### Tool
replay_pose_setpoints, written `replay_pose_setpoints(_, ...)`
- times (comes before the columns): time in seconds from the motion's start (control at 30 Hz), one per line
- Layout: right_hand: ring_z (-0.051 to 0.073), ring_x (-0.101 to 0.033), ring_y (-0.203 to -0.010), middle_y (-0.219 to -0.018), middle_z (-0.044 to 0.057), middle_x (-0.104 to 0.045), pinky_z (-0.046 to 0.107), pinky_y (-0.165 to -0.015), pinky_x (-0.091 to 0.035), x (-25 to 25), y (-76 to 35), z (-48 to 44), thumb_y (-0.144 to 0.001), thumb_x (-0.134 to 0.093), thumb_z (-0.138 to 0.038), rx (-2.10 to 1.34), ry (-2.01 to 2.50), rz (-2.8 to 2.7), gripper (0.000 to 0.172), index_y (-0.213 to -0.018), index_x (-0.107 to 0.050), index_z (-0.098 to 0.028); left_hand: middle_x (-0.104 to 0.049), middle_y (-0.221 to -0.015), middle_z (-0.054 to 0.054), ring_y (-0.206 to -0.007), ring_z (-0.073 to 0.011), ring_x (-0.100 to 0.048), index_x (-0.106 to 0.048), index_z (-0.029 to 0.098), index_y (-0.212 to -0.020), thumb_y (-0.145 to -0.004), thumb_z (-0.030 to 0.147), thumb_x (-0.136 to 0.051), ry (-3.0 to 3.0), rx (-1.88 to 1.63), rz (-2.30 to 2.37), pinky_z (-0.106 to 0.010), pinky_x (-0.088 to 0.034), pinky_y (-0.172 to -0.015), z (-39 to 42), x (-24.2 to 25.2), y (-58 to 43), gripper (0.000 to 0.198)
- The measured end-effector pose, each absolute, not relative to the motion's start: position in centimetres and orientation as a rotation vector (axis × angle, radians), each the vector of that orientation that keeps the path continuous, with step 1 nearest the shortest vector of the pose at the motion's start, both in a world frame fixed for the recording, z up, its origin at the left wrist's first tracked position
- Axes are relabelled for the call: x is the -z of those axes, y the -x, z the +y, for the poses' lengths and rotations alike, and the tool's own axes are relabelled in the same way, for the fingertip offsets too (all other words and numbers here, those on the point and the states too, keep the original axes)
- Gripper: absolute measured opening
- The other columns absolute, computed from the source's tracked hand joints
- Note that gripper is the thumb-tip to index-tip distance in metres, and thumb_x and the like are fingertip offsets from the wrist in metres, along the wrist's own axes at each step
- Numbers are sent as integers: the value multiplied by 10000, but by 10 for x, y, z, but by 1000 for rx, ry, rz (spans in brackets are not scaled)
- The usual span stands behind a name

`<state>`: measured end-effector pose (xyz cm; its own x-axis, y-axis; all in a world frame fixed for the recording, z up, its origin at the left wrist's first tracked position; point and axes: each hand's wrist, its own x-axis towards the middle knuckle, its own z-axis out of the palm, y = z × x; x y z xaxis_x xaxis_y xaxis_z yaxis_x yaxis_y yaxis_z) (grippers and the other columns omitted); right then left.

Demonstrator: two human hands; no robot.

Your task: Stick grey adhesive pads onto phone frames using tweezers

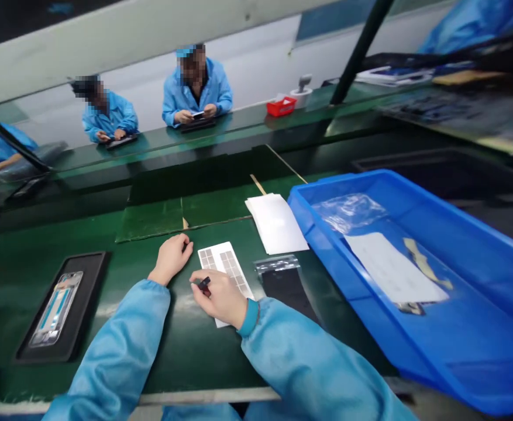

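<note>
A small dark piece (pixel 204 285) is pinched in a narrow grip by the right hand (pixel 221 299), directly over a white sheet of grey square labels (pixel 225 272), part of which is covered by that hand. The left hand (pixel 171 257) is rested, curled, on the green work mat (pixel 186 351) just beside the sheet; whether anything is held in it cannot be told. A phone frame (pixel 57 309) is laid in a black tray (pixel 92 292) to the left, and a blue plastic bin (pixel 348 174) is placed to the right.
</note>
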<state>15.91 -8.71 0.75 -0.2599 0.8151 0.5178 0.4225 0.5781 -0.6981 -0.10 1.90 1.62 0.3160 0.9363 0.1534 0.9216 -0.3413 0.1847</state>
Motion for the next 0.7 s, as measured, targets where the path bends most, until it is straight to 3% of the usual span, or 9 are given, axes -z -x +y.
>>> replay_pose_setpoints(0.3, 180, -647, -642, -690, 4, -684, 289, -682, -519, -4, -160, -86, -863, -602, -157, -554, 1030, -1929, 114, -950, -648, -215, -601, -786, -8, -724, -169, -555, -568, 218, -926, -963, 350, -437, -2521, -342, 1687, -280, -353, -640, 25, -13, 8, 189)
replay_pose_setpoints(0.7, 138, -571, -530, -653, -12, -637, 258, -580, -486, -5, -161, -85, -840, -593, -175, -664, 1117, -1888, 112, -911, -667, -219, -639, -837, -27, -800, -189, -596, -592, 215, -914, -944, 304, -474, -2467, -359, 1687, -293, -383, -690, 22, -16, 5, 151)
